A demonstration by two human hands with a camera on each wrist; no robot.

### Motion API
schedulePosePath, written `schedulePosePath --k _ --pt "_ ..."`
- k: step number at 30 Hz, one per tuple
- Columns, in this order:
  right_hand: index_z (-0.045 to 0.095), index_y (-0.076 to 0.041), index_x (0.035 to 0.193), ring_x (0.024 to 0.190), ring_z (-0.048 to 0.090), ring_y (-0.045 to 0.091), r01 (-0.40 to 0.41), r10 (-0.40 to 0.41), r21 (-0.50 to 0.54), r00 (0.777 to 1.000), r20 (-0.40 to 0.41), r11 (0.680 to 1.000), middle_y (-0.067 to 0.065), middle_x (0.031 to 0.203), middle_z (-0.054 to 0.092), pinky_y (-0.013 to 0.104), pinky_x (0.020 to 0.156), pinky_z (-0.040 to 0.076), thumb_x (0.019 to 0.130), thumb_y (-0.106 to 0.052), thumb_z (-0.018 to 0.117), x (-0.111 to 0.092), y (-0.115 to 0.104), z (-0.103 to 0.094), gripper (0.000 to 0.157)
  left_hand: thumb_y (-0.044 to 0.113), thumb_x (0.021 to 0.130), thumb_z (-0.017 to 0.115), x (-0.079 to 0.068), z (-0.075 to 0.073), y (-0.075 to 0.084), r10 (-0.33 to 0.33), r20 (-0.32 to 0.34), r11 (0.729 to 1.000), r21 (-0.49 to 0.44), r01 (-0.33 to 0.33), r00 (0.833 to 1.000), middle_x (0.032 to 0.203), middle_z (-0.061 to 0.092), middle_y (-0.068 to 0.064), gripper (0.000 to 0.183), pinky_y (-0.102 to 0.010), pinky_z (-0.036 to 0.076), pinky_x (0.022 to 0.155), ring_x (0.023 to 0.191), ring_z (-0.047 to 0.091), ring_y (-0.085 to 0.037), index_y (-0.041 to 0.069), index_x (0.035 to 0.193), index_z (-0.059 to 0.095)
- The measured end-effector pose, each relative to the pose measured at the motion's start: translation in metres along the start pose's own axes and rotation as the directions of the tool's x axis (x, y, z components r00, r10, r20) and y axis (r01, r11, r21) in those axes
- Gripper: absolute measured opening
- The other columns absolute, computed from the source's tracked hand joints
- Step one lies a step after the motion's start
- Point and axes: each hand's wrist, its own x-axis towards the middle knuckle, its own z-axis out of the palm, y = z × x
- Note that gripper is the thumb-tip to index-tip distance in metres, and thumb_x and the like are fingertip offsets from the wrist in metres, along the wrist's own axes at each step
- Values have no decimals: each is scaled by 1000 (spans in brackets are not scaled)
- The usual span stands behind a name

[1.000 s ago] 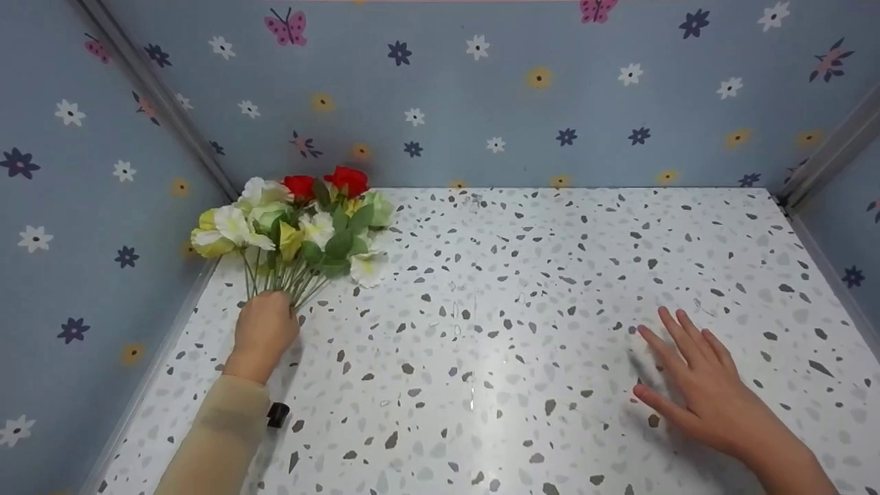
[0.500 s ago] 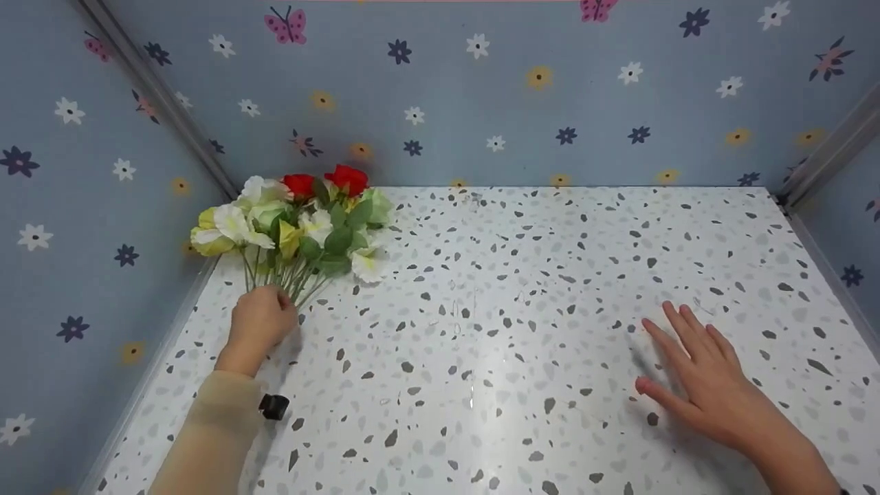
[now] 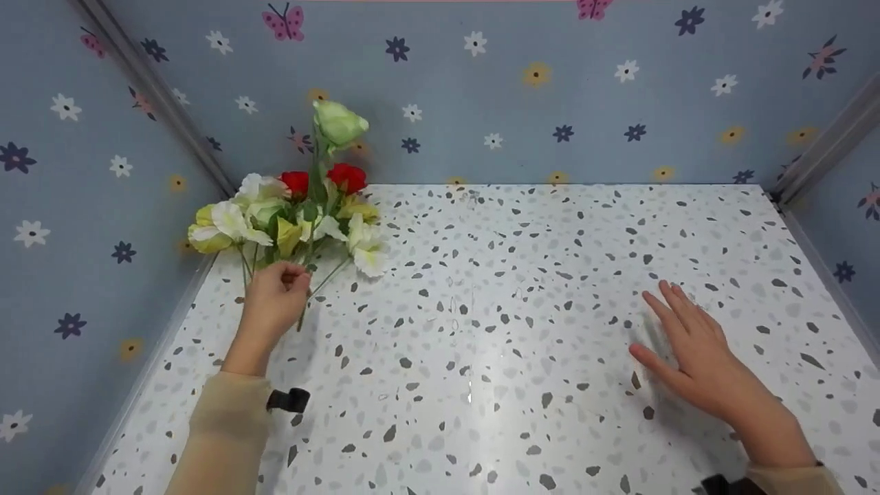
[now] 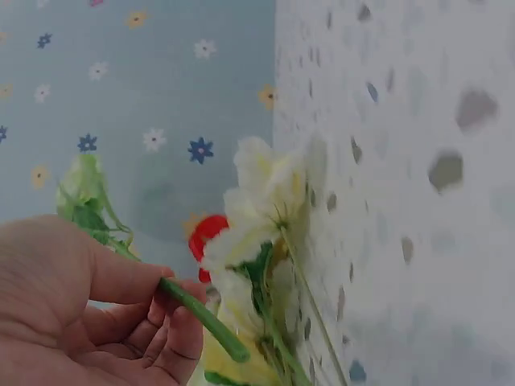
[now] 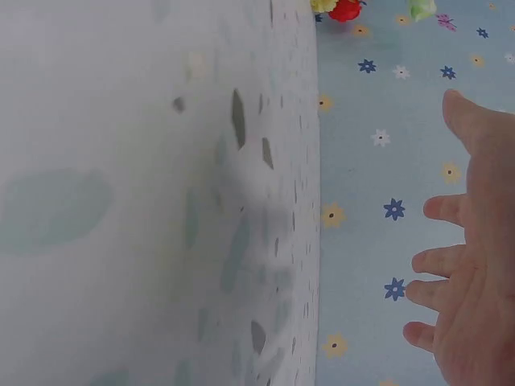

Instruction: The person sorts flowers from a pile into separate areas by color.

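My left hand (image 3: 275,299) pinches the green stem (image 4: 205,320) of a pale green artificial rose (image 3: 340,125) between thumb and fingers. The bloom stands upright above the other flowers, and the stem's cut end sticks out below the fingers. Behind that hand a loose bunch lies on the tabletop: white flowers (image 3: 234,223), yellow flowers (image 3: 289,237) and two red roses (image 3: 347,177). In the left wrist view, a white flower (image 4: 265,177) and its thin stem lie beside the fingers. My right hand (image 3: 694,357) is held over the tabletop with fingers extended, holding nothing.
The white speckled tabletop (image 3: 481,309) meets blue walls printed with flowers and butterflies: a back wall (image 3: 467,89), a left wall (image 3: 89,220) and a right wall (image 3: 859,227). The bunch lies in the back left corner. A black strap mount (image 3: 289,400) sits on the left wrist.
My left hand has gone from gripping the bunch's stems to lifting the green rose up out of it. The right hand has moved slightly forward, fingers still spread.
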Motion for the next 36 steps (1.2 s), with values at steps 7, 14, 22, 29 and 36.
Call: schedulePosePath --k 7,14,22,29,36 --pt "28 -5 172 164 18 49 -65 56 204 997 51 977 25 178 22 74 127 19 113 -37 61 50 -26 15 75 -1 109 60 -3 80 44 13 49 887 -462 11 999 116 70 -21 20 -29 61 87 96 67 -22 -10 125 67" --pt "43 -6 166 151 47 45 -70 47 354 996 73 932 19 168 46 64 120 42 112 -42 62 92 -58 50 67 -5 106 62 -16 163 83 141 96 794 -605 -55 985 114 70 -29 11 -33 63 85 88 67 -18 -7 114 70" --pt "60 -1 151 130 68 31 -140 131 601 990 59 787 15 148 67 44 109 56 114 -36 61 120 -79 97 50 -4 106 63 -35 220 103 213 174 753 -656 -48 961 106 72 -27 11 -26 60 77 83 69 -16 -8 112 71" --pt "73 0 128 112 70 23 -172 269 751 963 -7 638 13 123 76 26 88 59 110 -20 70 123 -87 110 28 -3 105 66 -47 244 106 295 205 775 -622 -108 933 99 75 -18 10 -22 57 75 80 67 -11 -8 111 73" --pt "75 3 119 103 69 18 -170 333 822 942 -26 543 13 114 77 27 88 59 108 -15 71 125 -83 109 22 5 107 68 -47 246 104 344 260 772 -625 -115 902 92 75 -11 14 -22 56 73 78 66 -10 -6 111 76"
